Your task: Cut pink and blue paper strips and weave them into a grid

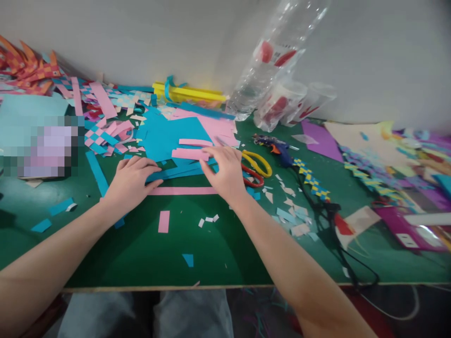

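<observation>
My left hand (136, 180) curls its fingers and thumb around the left end of several blue paper strips (183, 172). A long pink paper strip (186, 191) lies flat just in front of them, its left end by my left thumb. My right hand (227, 171) has its fingertips on the right end of a short pink paper strip (188, 154), its thumb lower down beside the blue strips. Behind lies a blue paper sheet (169, 134). Scissors with yellow and red handles (259, 164) are partly hidden by my right hand.
A glue gun (282, 152) with a black cable lies at the right. Plastic bottle (275, 56) and cups (282, 103) stand by the wall. Woven paper pieces (102, 136) and scraps (294, 218) litter the green table (218, 258). A purple box (408, 230) sits far right.
</observation>
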Action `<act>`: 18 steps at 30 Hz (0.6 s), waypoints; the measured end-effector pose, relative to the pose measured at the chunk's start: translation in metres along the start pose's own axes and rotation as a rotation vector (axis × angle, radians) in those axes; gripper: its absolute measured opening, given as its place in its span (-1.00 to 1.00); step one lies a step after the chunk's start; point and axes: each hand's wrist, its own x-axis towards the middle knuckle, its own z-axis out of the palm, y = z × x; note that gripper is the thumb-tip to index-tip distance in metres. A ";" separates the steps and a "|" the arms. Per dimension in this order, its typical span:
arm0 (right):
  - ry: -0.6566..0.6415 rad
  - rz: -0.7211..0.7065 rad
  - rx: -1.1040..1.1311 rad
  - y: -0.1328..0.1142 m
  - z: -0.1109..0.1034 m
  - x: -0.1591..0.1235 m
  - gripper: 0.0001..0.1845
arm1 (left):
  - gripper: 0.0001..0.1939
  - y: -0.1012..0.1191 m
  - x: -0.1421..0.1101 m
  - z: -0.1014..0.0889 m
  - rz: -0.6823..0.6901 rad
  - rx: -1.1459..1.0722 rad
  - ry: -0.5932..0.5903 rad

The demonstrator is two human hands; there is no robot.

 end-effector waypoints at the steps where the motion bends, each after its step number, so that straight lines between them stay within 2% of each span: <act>1: -0.022 -0.072 0.021 -0.004 -0.002 -0.001 -0.83 | -0.78 0.000 0.000 0.000 -0.003 -0.005 -0.008; 4: -0.083 -0.172 0.062 -0.009 -0.004 -0.002 -0.82 | -0.83 -0.001 0.001 -0.003 -0.028 -0.046 -0.026; 7: -0.086 -0.131 0.082 -0.009 -0.003 -0.002 -0.82 | -0.87 -0.002 0.002 -0.005 -0.049 -0.098 -0.011; 10: -0.031 -0.035 0.173 -0.009 -0.006 -0.001 -0.79 | -0.87 -0.002 0.003 -0.007 -0.055 -0.146 0.011; 14: 0.043 0.178 0.444 -0.014 -0.013 0.000 -0.63 | -0.84 0.004 0.002 -0.013 -0.112 -0.250 0.086; 16: 0.068 0.277 0.575 -0.017 -0.015 -0.001 -0.49 | -0.84 0.010 0.000 -0.018 -0.187 -0.389 0.152; 18: 0.028 0.313 0.704 -0.022 -0.014 -0.004 -0.32 | -0.82 0.016 -0.001 -0.022 -0.276 -0.608 0.173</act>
